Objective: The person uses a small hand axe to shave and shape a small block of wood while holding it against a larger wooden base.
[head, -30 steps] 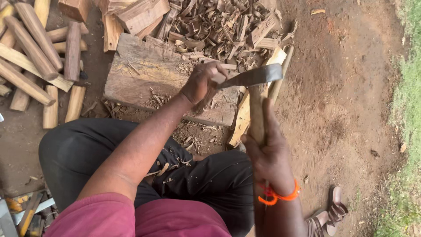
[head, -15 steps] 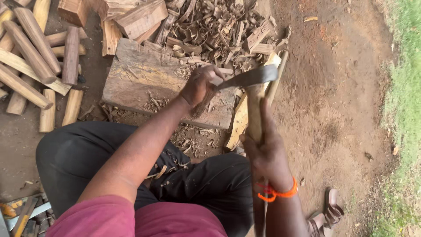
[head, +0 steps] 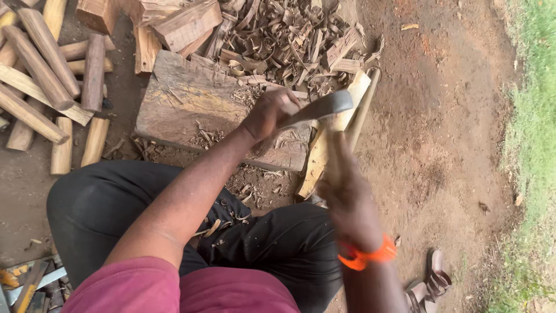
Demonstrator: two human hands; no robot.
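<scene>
My left hand (head: 271, 113) is shut on a grey metal chopping blade (head: 322, 106), whose edge lies against the upper part of a pale wooden piece (head: 320, 152). My right hand (head: 343, 188), with an orange band at the wrist, grips that piece from below and holds it upright and tilted beside a flat wooden block (head: 191, 101). Both hands are slightly blurred. I sit with my dark-trousered legs under my arms.
A heap of wood shavings (head: 284, 40) lies beyond the block. Round cut sticks (head: 43, 81) are piled at the left, and chunks of timber (head: 185, 23) at the top. Bare earth and grass (head: 533, 145) are on the right, a sandal (head: 431, 281) by my right arm, tools (head: 29, 284) at the lower left.
The blade and my left hand have shifted only slightly against the pale wooden piece. My right hand keeps its grip a little higher in view.
</scene>
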